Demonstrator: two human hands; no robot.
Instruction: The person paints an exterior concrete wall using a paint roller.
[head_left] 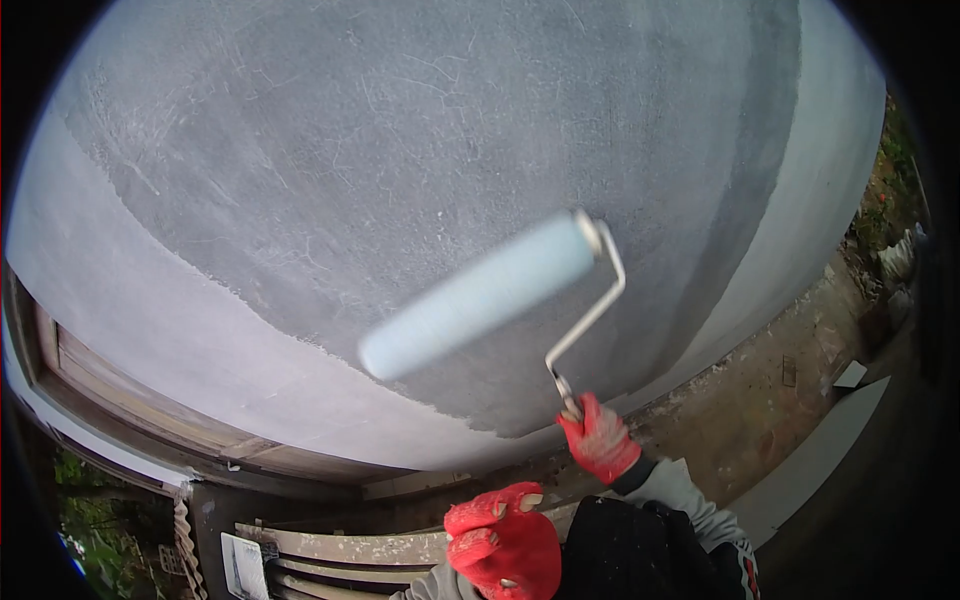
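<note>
A long paint roller [480,295] with a pale blue-white sleeve is blurred against a grey wall [440,130]. Its bent metal frame [590,318] runs down to a grip held by my right hand [603,442], which wears a red glove. My left hand [505,545], also red-gloved, is low in the view with its fingers curled in; light tips show at some fingers. What it holds, if anything, is hidden. The wall has a darker grey middle area with fine pale scratch-like lines, bordered by lighter strips [250,370].
Wooden slats [350,546] lie at the lower left beside a small white-edged tray-like thing [243,565]. A wooden frame [150,395] runs along the wall's left edge. To the right are dirty ground [770,400], a long pale board [820,465] and some plants [898,140].
</note>
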